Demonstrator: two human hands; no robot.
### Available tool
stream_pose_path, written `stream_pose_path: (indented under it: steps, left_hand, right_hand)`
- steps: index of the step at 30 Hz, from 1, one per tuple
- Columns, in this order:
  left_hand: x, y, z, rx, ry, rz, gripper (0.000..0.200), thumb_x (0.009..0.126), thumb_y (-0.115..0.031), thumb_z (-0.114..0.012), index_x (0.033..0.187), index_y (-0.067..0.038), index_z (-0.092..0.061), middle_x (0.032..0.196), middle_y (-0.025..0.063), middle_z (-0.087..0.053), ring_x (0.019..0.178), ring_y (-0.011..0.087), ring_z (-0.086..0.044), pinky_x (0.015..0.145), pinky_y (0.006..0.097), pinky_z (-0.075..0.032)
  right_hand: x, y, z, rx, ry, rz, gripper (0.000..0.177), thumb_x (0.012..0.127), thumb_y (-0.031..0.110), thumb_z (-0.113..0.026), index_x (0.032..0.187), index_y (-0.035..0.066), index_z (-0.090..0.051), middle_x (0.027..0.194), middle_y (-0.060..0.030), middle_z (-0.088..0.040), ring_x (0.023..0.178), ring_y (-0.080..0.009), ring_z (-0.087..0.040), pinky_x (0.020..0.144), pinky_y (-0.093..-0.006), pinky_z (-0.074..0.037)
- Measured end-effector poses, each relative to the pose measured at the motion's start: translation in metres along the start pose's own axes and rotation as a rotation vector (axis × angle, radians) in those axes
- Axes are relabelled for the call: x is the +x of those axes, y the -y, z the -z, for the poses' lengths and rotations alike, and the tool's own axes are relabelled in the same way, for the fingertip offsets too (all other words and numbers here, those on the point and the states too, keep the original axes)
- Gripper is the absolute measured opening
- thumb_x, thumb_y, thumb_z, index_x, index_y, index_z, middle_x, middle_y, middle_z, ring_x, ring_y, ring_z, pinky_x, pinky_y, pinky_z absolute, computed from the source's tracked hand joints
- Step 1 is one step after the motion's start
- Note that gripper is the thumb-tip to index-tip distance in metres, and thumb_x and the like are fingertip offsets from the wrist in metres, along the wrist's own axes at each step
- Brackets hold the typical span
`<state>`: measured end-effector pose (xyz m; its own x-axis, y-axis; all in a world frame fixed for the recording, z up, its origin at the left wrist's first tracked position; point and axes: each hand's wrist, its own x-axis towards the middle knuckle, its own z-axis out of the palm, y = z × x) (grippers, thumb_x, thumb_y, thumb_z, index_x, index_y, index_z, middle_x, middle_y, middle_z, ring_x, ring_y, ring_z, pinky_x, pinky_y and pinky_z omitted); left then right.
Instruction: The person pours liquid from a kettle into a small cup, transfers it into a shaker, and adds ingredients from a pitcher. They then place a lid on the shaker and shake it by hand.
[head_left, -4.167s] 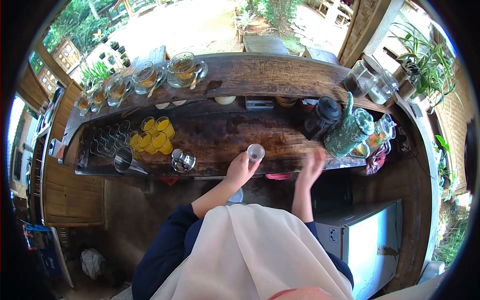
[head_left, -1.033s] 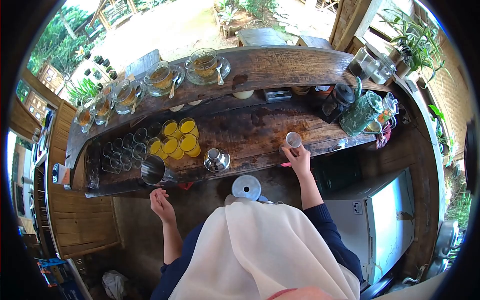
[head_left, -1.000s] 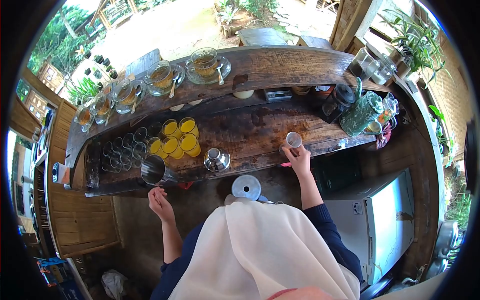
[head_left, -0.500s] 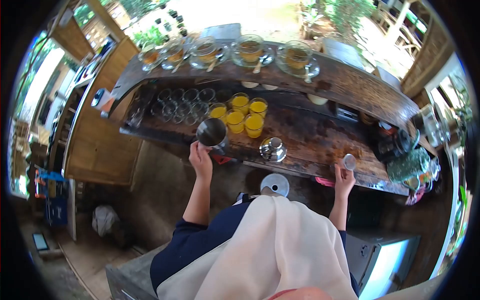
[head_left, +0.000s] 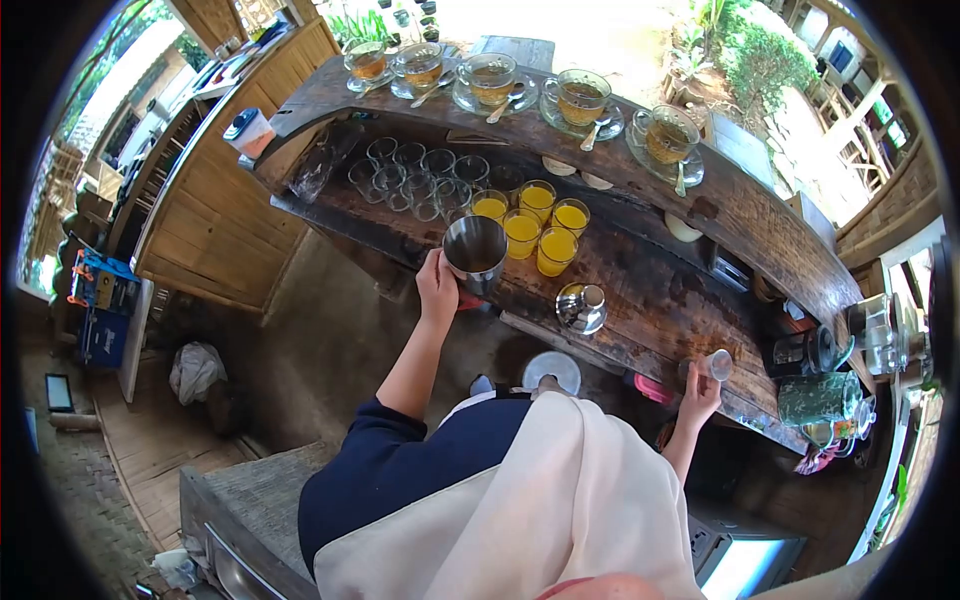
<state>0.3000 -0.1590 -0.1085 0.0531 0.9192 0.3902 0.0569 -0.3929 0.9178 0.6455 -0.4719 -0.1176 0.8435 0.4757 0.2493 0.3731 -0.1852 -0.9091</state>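
Observation:
My left hand (head_left: pixel 436 285) is closed around the side of a metal shaker cup (head_left: pixel 474 250), its open mouth facing up near the counter's front edge. Just beyond it stand several glasses of orange drink (head_left: pixel 522 232), grouped close together. A shiny shaker lid (head_left: pixel 581 307) sits on the wooden counter (head_left: pixel 640 290) between my hands. Out to the right, my right hand (head_left: pixel 700 397) grips a small clear plastic cup (head_left: pixel 716 365) over the counter's front edge.
Upturned-looking empty glasses (head_left: pixel 420 180) crowd the counter's left end. Along the raised ledge (head_left: pixel 330 85) stand several glass cups of tea (head_left: pixel 581 97) on saucers with spoons. A green-covered jar (head_left: pixel 815 398) and a coffee pot (head_left: pixel 805 350) occupy the right end. A round stool (head_left: pixel 552 372) is below.
The view has turned, so the counter and its contents appear shifted and tilted. Both hands keep hold of the shaker cup and plastic cup; the plastic cup now leans more to the right.

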Motion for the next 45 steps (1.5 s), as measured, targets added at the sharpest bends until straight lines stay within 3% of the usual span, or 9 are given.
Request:
stream_pose_path:
  steps: [8,10,13,19,22,33,36,42,45]
  left_hand:
    - [0.009,0.026,-0.001,-0.051,-0.034,0.073,0.029,0.1,-0.017,-0.038,0.09,0.002,-0.058,0.063,-0.0012,-0.053,0.058,0.0043,-0.047,0.054,0.0229,-0.038]
    - [0.013,0.035,0.001,-0.112,-0.029,0.078,0.023,0.097,-0.02,-0.048,0.089,-0.002,-0.061,0.069,-0.0065,-0.05,0.059,0.002,-0.041,0.05,0.0207,-0.03]
    - [0.017,0.024,0.003,-0.114,0.007,0.116,0.026,0.097,-0.018,-0.046,0.093,0.003,-0.061,0.069,-0.0032,-0.055,0.061,0.0043,-0.046,0.054,0.0213,-0.038]
    - [0.026,0.038,0.003,-0.042,0.02,0.101,0.023,0.082,-0.01,-0.059,0.102,0.002,-0.064,0.089,0.0045,-0.068,0.08,0.0114,-0.06,0.074,0.0249,-0.046]
    - [0.026,0.037,0.003,0.201,0.023,-0.063,0.024,0.081,-0.008,-0.061,0.102,0.002,-0.063,0.09,0.0061,-0.069,0.081,0.0123,-0.062,0.074,0.0261,-0.047]
    - [0.022,0.028,-0.006,0.273,-0.068,-0.079,0.017,0.077,-0.005,-0.061,0.092,0.002,-0.066,0.086,0.0113,-0.07,0.08,0.0184,-0.065,0.071,0.029,-0.047]
    - [0.023,0.033,-0.004,0.403,-0.053,-0.11,0.025,0.077,-0.009,-0.064,0.101,-0.003,-0.064,0.087,0.0124,-0.069,0.081,0.0255,-0.067,0.07,0.0296,-0.049]
    - [0.023,0.041,-0.003,0.386,-0.045,-0.098,0.024,0.076,-0.007,-0.063,0.1,-0.004,-0.064,0.086,0.0127,-0.069,0.08,0.0255,-0.067,0.07,0.03,-0.049]
    - [0.026,0.062,0.0,0.339,-0.037,-0.055,0.022,0.076,-0.008,-0.064,0.098,-0.003,-0.064,0.085,0.0133,-0.068,0.08,0.0268,-0.067,0.069,0.0302,-0.049]
  right_hand:
    - [-0.002,0.01,-0.004,-0.001,-0.077,0.007,0.023,0.083,0.004,-0.069,0.105,-0.002,-0.066,0.09,-0.0029,-0.067,0.082,-0.0054,-0.058,0.076,-0.0217,-0.046]
    - [-0.002,0.016,-0.005,-0.018,-0.082,0.017,0.022,0.082,0.003,-0.069,0.103,-0.002,-0.066,0.085,-0.0008,-0.067,0.079,-0.0036,-0.057,0.074,-0.0207,-0.046]
    - [0.0,0.005,-0.006,-0.003,-0.102,0.012,0.021,0.08,0.005,-0.072,0.1,0.0,-0.068,0.082,-0.0005,-0.068,0.078,-0.0025,-0.057,0.073,-0.0201,-0.046]
    - [0.003,0.019,-0.011,0.007,-0.102,0.006,0.022,0.078,0.005,-0.072,0.098,-0.002,-0.068,0.088,-0.0057,-0.071,0.085,-0.0082,-0.064,0.078,-0.023,-0.048]
    - [0.003,0.015,-0.008,-0.118,-0.103,0.028,0.02,0.077,0.007,-0.075,0.093,-0.001,-0.068,0.082,-0.0072,-0.071,0.081,-0.0077,-0.064,0.073,-0.0232,-0.049]
    - [0.007,0.035,-0.019,-0.052,-0.064,0.038,0.02,0.076,0.01,-0.075,0.092,-0.001,-0.068,0.081,-0.009,-0.071,0.08,-0.0103,-0.067,0.069,-0.0243,-0.05]
    - [0.011,0.029,-0.023,-0.011,-0.063,0.074,0.021,0.077,0.01,-0.075,0.093,0.0,-0.068,0.081,-0.0093,-0.071,0.081,-0.0112,-0.068,0.071,-0.0252,-0.051]
    - [0.014,0.04,-0.027,-0.065,0.004,-0.011,0.023,0.077,0.014,-0.076,0.094,0.001,-0.068,0.08,-0.0096,-0.071,0.077,-0.0116,-0.067,0.07,-0.0248,-0.051]
    - [0.017,0.037,-0.034,-0.034,-0.001,0.079,0.023,0.077,0.016,-0.076,0.093,0.001,-0.069,0.079,-0.0097,-0.071,0.073,-0.0121,-0.067,0.069,-0.0258,-0.051]
